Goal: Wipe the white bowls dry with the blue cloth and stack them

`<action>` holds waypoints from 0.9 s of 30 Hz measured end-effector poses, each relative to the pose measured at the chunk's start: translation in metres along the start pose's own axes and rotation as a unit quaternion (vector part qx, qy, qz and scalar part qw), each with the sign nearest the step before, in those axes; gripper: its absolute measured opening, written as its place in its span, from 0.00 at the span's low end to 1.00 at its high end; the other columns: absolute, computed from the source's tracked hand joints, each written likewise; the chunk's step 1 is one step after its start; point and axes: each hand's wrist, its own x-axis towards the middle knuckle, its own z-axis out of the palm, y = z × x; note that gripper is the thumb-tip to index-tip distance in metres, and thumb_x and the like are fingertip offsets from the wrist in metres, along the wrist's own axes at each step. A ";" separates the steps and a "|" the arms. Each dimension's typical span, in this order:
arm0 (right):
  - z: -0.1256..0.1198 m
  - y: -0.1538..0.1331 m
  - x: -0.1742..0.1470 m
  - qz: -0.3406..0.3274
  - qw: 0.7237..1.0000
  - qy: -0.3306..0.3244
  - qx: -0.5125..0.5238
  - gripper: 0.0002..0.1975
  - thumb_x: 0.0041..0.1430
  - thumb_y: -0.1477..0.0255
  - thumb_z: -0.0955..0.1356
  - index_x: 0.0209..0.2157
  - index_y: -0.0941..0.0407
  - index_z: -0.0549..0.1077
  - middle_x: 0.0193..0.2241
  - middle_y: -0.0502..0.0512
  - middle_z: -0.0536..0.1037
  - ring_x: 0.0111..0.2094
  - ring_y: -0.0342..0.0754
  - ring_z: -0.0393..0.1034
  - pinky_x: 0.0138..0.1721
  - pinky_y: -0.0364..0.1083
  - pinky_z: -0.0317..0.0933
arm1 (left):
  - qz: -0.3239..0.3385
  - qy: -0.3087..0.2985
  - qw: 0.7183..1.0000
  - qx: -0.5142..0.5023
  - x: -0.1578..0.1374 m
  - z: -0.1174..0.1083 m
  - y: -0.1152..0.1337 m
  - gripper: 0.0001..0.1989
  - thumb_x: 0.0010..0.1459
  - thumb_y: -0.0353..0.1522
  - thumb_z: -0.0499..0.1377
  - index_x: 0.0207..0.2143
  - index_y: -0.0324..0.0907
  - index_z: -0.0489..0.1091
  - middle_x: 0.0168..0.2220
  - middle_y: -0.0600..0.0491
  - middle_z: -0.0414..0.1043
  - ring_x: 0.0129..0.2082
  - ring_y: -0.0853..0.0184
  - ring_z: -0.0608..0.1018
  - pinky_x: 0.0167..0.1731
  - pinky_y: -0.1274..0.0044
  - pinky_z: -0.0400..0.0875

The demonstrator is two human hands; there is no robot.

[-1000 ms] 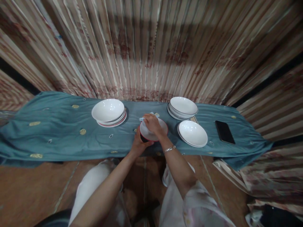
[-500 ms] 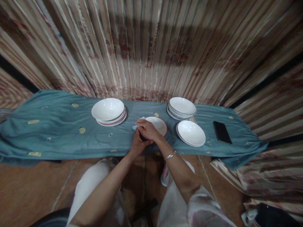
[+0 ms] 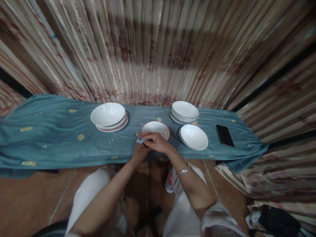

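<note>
A white bowl with a red rim (image 3: pixel 156 127) sits near the table's front edge, its near side hidden by my hands. My right hand (image 3: pixel 158 142) reaches across in front of it, fingers bent and pinching a light blue cloth (image 3: pixel 141 140). Just below and to the left, my left hand (image 3: pixel 141 152) is curled at the table edge against the right one. Its fingers are mostly covered; a dark sliver shows between the two hands, too small to identify.
At the left stands a stack of white bowls and plates (image 3: pixel 108 114). To the right are another bowl stack (image 3: pixel 185 110), white bowls (image 3: pixel 194 137) and a black phone (image 3: pixel 224 135). A teal patterned cloth (image 3: pixel 59 138) covers the table; a striped curtain (image 3: pixel 148 49) hangs behind.
Both hands have come slightly nearer to me, exposing more of the red-rimmed bowl. The cloth has moved with my right hand. The whole view has shifted a little.
</note>
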 end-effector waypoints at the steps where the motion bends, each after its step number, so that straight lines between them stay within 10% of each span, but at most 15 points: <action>1: -0.003 -0.002 -0.004 0.007 1.000 -0.002 0.003 0.16 0.56 0.81 0.68 0.39 0.52 0.84 0.48 0.53 0.83 0.51 0.49 0.77 0.56 0.48 0.67 | 0.008 0.009 1.000 0.005 0.000 -0.001 0.000 0.30 0.38 0.40 0.68 0.45 0.42 0.71 0.43 0.47 0.78 0.43 0.56 0.79 0.48 0.63 0.74; 12: -0.046 -0.009 -0.046 0.101 0.994 0.020 -0.033 0.12 0.53 0.80 0.68 0.33 0.56 0.83 0.33 0.51 0.85 0.36 0.47 0.79 0.41 0.42 0.67 | 0.016 0.033 0.993 0.116 0.004 -0.007 -0.001 0.56 0.32 0.42 0.74 0.64 0.42 0.58 0.59 0.42 0.68 0.60 0.49 0.71 0.60 0.60 0.64; 27: -0.069 0.005 -0.050 0.150 0.932 0.231 -0.234 0.13 0.61 0.75 0.62 0.37 0.56 0.79 0.39 0.58 0.82 0.42 0.52 0.76 0.47 0.46 0.64 | 0.012 0.025 0.994 0.101 0.003 -0.009 0.002 0.54 0.32 0.39 0.76 0.63 0.45 0.59 0.61 0.44 0.68 0.63 0.51 0.68 0.64 0.58 0.59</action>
